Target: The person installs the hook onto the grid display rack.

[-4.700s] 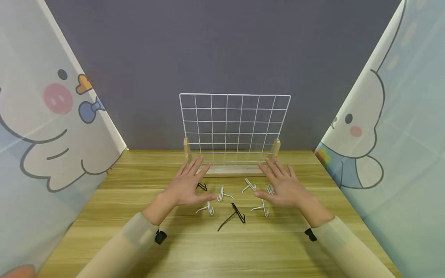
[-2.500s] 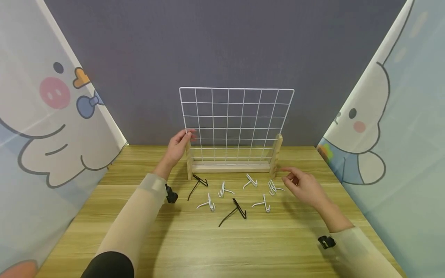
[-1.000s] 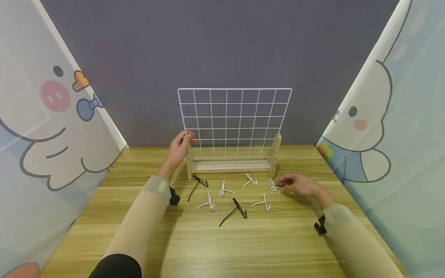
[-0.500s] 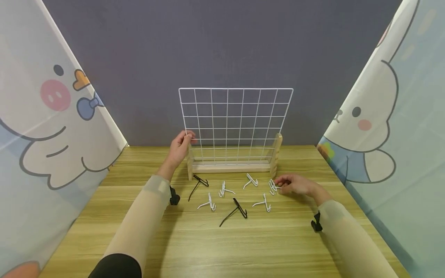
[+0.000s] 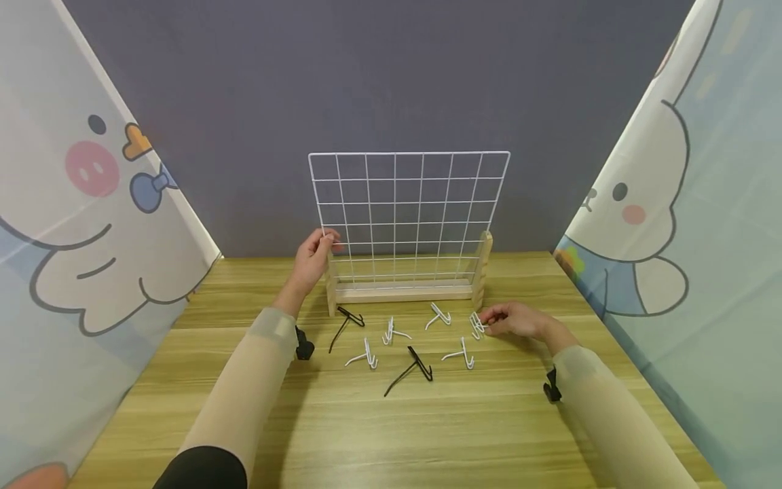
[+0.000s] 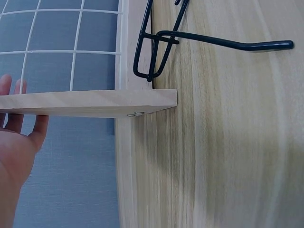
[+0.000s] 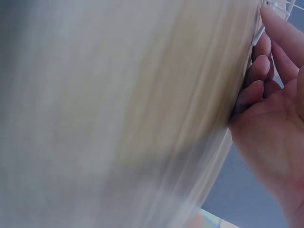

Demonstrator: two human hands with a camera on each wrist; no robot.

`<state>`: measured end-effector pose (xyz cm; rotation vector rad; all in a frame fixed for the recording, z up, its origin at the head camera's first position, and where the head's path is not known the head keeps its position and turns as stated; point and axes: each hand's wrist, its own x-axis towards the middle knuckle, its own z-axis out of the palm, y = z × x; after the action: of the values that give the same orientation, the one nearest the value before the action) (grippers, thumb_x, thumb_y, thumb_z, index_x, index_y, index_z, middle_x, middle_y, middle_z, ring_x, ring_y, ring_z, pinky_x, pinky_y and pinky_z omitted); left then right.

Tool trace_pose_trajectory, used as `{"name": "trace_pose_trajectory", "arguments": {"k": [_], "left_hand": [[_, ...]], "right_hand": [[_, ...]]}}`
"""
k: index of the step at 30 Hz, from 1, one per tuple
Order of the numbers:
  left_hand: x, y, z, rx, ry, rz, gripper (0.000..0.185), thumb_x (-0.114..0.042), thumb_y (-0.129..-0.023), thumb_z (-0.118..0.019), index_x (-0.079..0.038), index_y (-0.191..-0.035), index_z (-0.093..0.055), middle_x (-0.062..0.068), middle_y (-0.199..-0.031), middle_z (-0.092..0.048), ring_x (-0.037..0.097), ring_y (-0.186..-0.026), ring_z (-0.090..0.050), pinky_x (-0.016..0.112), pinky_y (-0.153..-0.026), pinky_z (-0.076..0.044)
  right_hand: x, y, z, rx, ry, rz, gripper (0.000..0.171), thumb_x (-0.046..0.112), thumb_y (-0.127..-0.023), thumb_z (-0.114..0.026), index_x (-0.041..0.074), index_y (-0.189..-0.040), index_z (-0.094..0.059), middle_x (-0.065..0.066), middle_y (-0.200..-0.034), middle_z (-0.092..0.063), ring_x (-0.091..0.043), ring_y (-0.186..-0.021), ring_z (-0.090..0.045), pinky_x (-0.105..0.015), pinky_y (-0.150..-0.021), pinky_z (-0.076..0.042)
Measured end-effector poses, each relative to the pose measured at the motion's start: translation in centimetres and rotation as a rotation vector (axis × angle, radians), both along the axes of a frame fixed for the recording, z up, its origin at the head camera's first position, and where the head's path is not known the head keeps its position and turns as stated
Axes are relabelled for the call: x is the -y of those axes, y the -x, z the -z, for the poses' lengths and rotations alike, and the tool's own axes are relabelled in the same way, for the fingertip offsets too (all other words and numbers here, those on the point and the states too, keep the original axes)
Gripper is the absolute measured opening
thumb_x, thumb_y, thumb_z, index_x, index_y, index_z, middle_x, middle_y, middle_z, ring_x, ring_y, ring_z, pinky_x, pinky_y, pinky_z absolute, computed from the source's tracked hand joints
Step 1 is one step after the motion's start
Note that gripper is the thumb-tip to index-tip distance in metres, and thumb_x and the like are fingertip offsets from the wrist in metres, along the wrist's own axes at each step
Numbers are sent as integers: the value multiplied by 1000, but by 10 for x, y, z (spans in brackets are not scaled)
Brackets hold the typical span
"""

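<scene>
A white wire grid panel [image 5: 409,153] stands upright in a wooden base [image 5: 403,294] at the back of the table. My left hand [image 5: 310,261] grips its left wooden post [image 6: 90,99], fingers behind and thumb in front. At the right, my right hand [image 5: 519,319] pinches a small white wire hook [image 5: 476,324] low over the table. Only a bit of this white hook [image 7: 259,35] shows past the fingers in the right wrist view. Close to the left post lies a black wire hook [image 5: 348,318], large in the left wrist view.
Several more hooks lie spread before the base: a second black hook [image 5: 417,365] in front, white hooks such as one at the centre [image 5: 391,331] and one nearer the right [image 5: 465,353]. A grey panel [image 5: 403,81] rises behind; printed curtains flank both sides.
Both hands first lay spread over the hooks. My left hand has since taken hold of the left post, and my right hand has come inward and taken the rightmost white hook, which has tilted slightly.
</scene>
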<state>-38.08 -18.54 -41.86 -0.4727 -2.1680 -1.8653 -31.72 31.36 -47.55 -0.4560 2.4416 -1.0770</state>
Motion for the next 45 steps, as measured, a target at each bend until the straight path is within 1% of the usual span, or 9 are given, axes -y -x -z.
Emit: {"name": "trace_pose_trajectory", "arguments": {"k": [4,9,16,22,28,31,33,39,45], "left_hand": [[2,2,1,0,4,5,34,-28,-120,-46,-2,-132,-64,4,-122,-68,49,-130,-67,65,-124,-40],[1,2,1,10,-1,6,38,-32,-120,-47,0,-133,-62,4,-122,-67,61,-135,-60,64,-124,-40],[1,1,1,15,0,2,37,-30,-120,-46,0,-134,-62,-4,-120,-65,58,-135,-60,49,-118,-47],[0,2,0,46,4,9,38,-26,-120,-45,3,-139,-60,-6,-119,-64,57,-139,-59,35,-99,-48],[0,3,0,57,-4,20,35,-21,-120,-44,4,-138,-59,-7,-118,-62,59,-140,-56,51,-123,-43],[0,3,1,44,-19,23,35,-23,-120,-44,3,-138,-60,-5,-119,-62,60,-139,-57,61,-125,-40],[0,2,2,38,-18,20,36,-25,-120,-45,2,-138,-60,-4,-120,-62,59,-139,-58,61,-124,-40],[0,2,2,27,-1,3,38,-31,-119,-49,0,-136,-62,-2,-121,-64,53,-136,-63,41,-111,-48],[-1,5,3,14,-19,14,37,-29,-119,-48,1,-134,-62,4,-122,-64,59,-135,-60,58,-124,-42]], "right_hand": [[0,1,0,-13,-13,3,27,18,-102,-79,3,-124,-76,-9,-121,-76,-15,-109,-62,-24,-95,-50],[1,0,0,-25,-21,18,23,18,-101,-79,4,-119,-78,-10,-125,-77,-11,-112,-62,-26,-99,-48],[2,1,1,-42,-53,40,19,23,-101,-81,8,-114,-80,-7,-125,-77,-14,-115,-62,-33,-103,-46],[0,1,0,-59,-84,38,18,26,-101,-80,12,-112,-80,-4,-121,-78,-14,-112,-62,-36,-103,-44],[0,3,1,-68,-64,41,16,23,-100,-80,10,-110,-80,-5,-120,-78,-16,-110,-62,-38,-104,-43],[-1,4,2,-75,-62,45,17,22,-101,-80,9,-111,-80,-5,-119,-78,-14,-109,-62,-35,-102,-45],[-1,4,4,-82,-58,43,17,22,-101,-80,8,-111,-80,-5,-117,-78,-14,-108,-62,-33,-100,-45],[-2,6,8,-78,-14,20,15,17,-102,-78,6,-112,-78,-6,-115,-78,-16,-105,-61,-29,-95,-47],[-3,5,7,-73,27,15,16,16,-103,-77,3,-112,-77,-5,-111,-77,-12,-100,-61,-24,-89,-47]]}}
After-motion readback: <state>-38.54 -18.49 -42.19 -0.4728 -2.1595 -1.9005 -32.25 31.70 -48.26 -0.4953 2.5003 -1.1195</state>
